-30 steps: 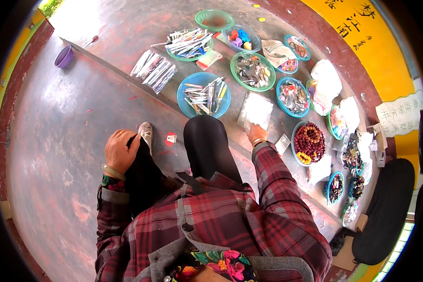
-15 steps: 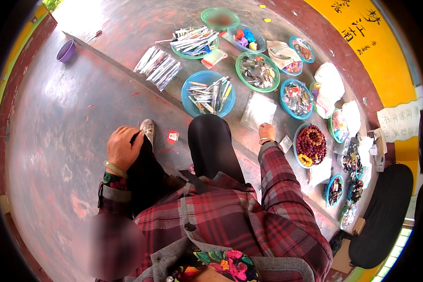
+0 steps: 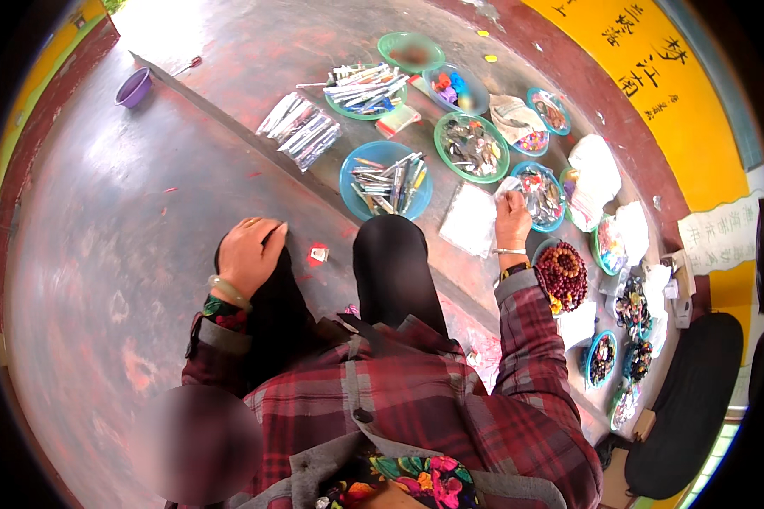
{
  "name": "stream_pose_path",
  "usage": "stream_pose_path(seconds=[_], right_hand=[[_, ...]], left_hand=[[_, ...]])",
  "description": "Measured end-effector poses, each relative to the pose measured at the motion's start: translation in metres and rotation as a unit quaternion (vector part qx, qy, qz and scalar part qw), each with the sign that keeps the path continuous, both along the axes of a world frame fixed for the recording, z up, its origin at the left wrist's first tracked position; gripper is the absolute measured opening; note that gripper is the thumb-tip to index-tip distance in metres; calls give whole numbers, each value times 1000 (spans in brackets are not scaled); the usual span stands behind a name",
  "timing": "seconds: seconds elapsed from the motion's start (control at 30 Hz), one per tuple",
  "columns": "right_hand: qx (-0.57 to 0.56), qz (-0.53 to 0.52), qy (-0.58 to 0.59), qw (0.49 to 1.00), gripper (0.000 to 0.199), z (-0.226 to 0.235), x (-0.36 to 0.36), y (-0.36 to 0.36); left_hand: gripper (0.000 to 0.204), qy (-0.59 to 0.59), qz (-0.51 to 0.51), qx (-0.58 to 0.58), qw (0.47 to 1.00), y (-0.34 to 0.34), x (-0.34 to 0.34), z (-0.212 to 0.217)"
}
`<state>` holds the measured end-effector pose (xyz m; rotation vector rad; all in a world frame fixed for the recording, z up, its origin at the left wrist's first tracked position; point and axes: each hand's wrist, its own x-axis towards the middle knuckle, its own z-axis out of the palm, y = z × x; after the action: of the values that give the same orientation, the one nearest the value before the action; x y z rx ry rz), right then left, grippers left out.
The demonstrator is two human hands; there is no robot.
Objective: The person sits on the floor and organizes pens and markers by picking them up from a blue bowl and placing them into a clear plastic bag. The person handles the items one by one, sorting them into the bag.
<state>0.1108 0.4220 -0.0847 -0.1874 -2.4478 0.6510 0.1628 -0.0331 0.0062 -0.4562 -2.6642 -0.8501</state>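
My right hand [image 3: 513, 224] is raised over the floor at the right, its fingers pinched on a small clear plastic bag [image 3: 507, 186]. The bag is beside the near left rim of a blue basin [image 3: 555, 227] filled with small mixed pieces. Just left of this hand lies a stack of clear plastic bags [image 3: 467, 220]. Behind the wrist, a basin heaped with dark red beads [image 3: 566, 278] is partly hidden. My left hand [image 3: 248, 254] lies over my left knee, holding nothing, with the thumb apart from the fingers.
Ahead are a blue basin of pens [image 3: 345, 193], a green basin of pens [image 3: 331, 100] and a bundle of bagged pens [image 3: 299, 130]. Further right stand a green basin of trinkets [image 3: 440, 140] and several smaller baskets. A purple basin [image 3: 133, 88] sits far left.
My right hand has moved right and away from me, off the bag stack, and now pinches a small clear bag. The left hand stays on the knee; the whole view has shifted slightly.
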Motion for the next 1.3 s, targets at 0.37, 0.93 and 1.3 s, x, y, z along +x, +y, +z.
stream_pose_path(seconds=[0.37, 0.93, 1.3], right_hand=[[275, 434, 105, 852, 24, 109, 35, -218], [-388, 305, -140, 859, 39, 114, -93, -169], [-492, 473, -284, 674, 45, 91, -103, -168]], left_hand=[[57, -408, -77, 558, 719, 47, -42, 13], [16, -168, -218, 373, 886, 9, -144, 0], [18, -239, -311, 319, 863, 33, -146, 11]])
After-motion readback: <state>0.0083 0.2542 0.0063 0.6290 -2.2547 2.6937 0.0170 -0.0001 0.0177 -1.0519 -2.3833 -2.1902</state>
